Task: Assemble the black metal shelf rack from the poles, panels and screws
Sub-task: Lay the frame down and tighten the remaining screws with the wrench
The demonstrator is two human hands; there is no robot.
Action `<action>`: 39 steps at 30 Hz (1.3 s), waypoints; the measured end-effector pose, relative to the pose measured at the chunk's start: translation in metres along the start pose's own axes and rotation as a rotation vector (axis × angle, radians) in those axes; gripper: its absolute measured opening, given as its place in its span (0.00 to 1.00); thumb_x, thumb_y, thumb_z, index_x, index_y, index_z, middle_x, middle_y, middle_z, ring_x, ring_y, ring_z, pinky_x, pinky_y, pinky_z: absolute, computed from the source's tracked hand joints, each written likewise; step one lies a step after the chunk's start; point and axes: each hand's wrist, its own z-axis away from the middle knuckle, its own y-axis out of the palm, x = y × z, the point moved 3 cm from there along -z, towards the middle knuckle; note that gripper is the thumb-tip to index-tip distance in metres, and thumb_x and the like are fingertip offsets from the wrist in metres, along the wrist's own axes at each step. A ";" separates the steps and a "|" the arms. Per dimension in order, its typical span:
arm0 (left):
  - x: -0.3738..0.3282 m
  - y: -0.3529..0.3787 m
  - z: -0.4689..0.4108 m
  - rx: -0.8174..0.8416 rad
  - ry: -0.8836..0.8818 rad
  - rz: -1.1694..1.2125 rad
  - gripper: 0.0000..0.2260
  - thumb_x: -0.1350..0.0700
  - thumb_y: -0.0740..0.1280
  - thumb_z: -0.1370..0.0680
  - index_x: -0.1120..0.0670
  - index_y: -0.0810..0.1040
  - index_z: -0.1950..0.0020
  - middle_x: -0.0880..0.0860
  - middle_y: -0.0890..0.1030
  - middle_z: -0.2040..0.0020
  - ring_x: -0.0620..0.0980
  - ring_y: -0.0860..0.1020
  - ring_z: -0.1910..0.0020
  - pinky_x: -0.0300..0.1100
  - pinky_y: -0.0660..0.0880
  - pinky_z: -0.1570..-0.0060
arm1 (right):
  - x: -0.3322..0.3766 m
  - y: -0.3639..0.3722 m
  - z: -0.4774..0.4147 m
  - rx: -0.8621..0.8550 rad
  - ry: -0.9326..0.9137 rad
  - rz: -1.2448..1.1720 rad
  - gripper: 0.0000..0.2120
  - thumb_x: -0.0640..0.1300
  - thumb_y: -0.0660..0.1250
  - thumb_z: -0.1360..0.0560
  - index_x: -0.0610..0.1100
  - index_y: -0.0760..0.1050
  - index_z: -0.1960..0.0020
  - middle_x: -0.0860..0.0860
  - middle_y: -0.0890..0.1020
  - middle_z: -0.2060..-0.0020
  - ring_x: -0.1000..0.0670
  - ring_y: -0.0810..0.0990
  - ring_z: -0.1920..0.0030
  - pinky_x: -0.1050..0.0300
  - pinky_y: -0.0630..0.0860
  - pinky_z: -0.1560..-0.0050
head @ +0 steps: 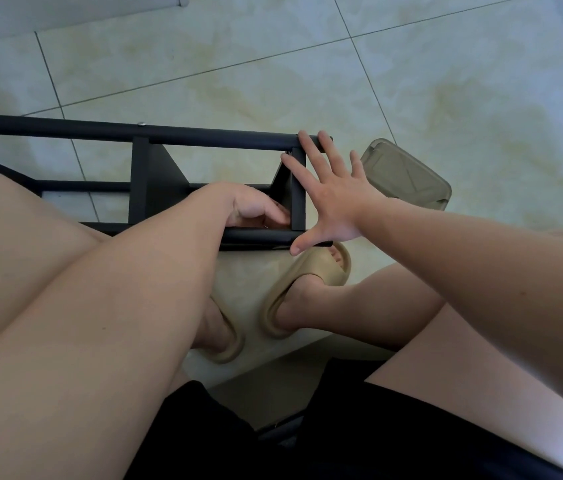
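Shelf rack [155, 188] lies on its side on the tiled floor [273, 64]. Right hand [335, 202] is spread wide, fingers flat on the end panel [298, 206] and upper pole [204, 136]. Left hand [249, 209] curls inside the frame by the lower pole [259, 234]; whether it holds anything cannot be told.

the shelf rack [155, 174] lies across the floor [273, 64], just beyond the feet [307, 289]. the right hand [332, 199] lies on its right end, the left hand [252, 209] inside its frame; a flat object [408, 174] lies right of it.
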 end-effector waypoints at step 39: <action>-0.022 0.007 0.002 -0.168 -0.102 -0.043 0.05 0.66 0.64 0.22 0.60 0.79 0.53 0.55 0.81 0.61 0.51 0.79 0.58 0.41 0.74 0.52 | 0.000 0.000 0.000 0.003 0.000 0.011 0.71 0.86 0.60 0.48 0.54 0.31 0.19 0.49 0.27 0.22 0.41 0.27 0.22 0.25 0.44 0.25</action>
